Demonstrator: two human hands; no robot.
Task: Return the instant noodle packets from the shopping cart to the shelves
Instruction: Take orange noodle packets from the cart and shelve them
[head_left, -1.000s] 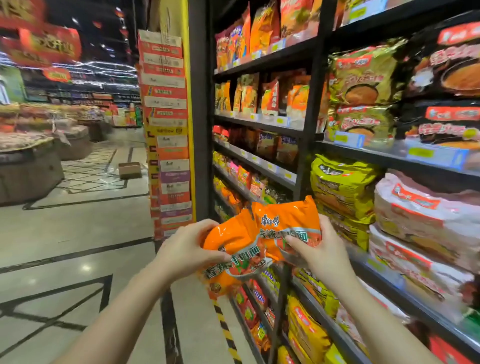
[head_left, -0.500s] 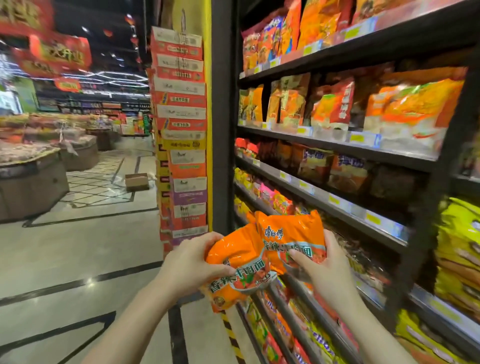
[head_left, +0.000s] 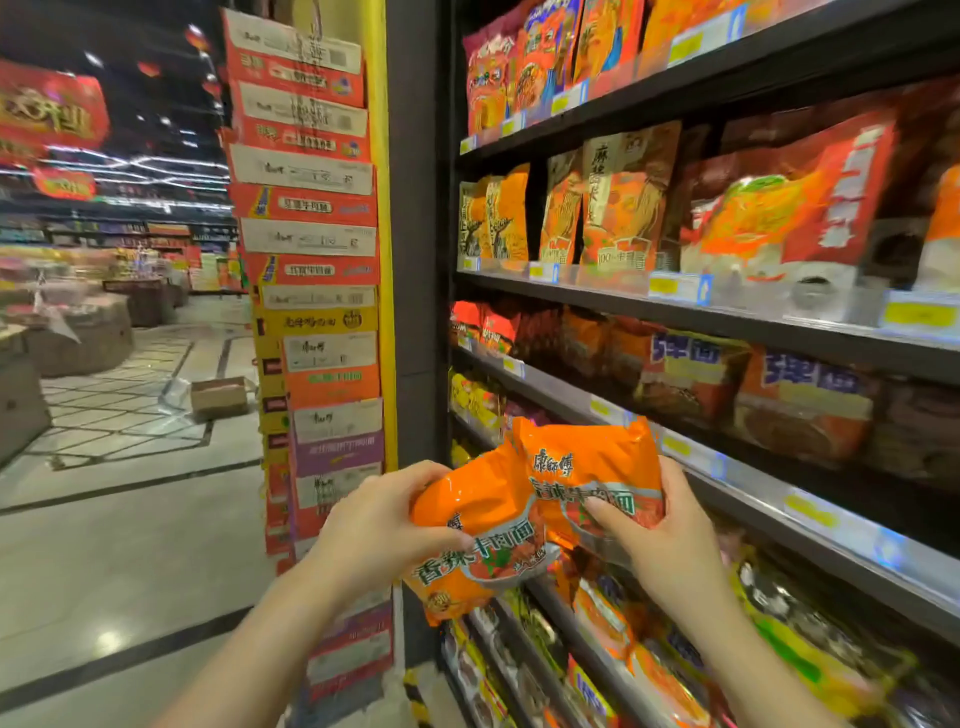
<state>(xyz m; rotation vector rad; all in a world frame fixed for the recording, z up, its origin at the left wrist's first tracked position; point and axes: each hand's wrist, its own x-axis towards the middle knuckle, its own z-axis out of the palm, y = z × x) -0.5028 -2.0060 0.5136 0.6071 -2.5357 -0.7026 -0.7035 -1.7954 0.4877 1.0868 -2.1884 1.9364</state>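
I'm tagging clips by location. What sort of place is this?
Most likely a supermarket aisle: tiered shelves of packaged noodles with yellow price tags, a tall stack of cartons at the aisle end, and display bins across the floor.

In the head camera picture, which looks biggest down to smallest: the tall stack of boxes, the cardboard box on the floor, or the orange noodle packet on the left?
1. Stack of boxes
2. Left orange noodle packet, though nearness to the camera enlarges it
3. Cardboard box on the floor, far off

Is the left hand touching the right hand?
Apart. The head view shows the left hand and right hand gripping opposite sides of the orange noodle packets.
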